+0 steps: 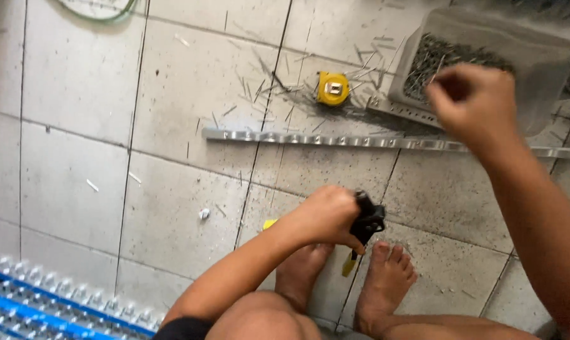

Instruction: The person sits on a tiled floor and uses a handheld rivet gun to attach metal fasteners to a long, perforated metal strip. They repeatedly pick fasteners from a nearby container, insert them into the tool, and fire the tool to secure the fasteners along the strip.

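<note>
In the head view the floor (77, 164) is made of large grey tiles with dark thin joints, dusty and speckled, and many thin metal pins (269, 88) lie scattered on it. A long flat metal strip (310, 138) with a row of small holes lies across the floor, shiny and straight. Behind it sits a small yellow tape measure (333, 88), square with rounded corners. At the top right stands a translucent plastic tub (536, 56), full of thin grey metal pins like those on the floor. At the bottom left there is a ridged shiny panel (39, 296) with blue stripes. The left hand (326, 214) is clenched around a black tool with yellow handles (365, 223); the black head comes out beside the thumb, and a yellow handle end shows below the hand, just above the 2 bare feet (385, 277). The right hand (474, 104) is raised in front of the tub, a little blurred, with the fingers curled together as in a pinch; I cannot tell if something small is between them. The tool is well apart from the right hand, nearer to the person than the strip.
</note>
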